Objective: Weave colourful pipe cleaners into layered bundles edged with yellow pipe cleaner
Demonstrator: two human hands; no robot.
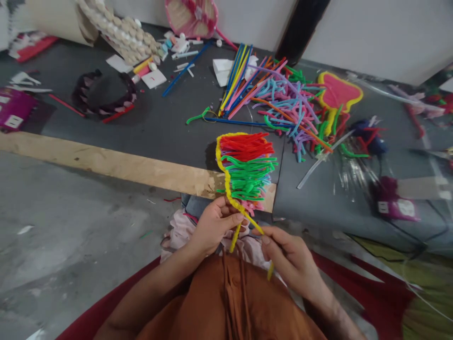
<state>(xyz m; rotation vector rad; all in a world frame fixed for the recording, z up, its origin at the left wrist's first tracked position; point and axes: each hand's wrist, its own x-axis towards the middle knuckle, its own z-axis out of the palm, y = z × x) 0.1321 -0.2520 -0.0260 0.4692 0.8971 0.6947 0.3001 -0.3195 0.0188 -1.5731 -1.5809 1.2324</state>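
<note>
My left hand [215, 227] pinches a yellow twisted pipe-cleaner edging [228, 184] near its lower end. This edging runs up the left side and over the top of a bundle of pipe-cleaner pieces, with a red band [244, 146] above a green band [249, 175] and some pink ends [253, 206] below. Between thumb and fingers, my right hand [292, 257] grips a yellow pipe cleaner [254, 223] that slants down from the edging, its tip showing below the hand. A second yellow tail [235, 238] hangs under my left fingers. The bundle rests over the table's front edge.
A pile of cut pipe cleaners [279, 104] lies behind the bundle, beside long straight ones [235, 80]. A pink-and-yellow shape [339, 89] is to its right. Glue guns [392, 198] [16, 108] rest at both sides. A dark headband [104, 97] sits at left.
</note>
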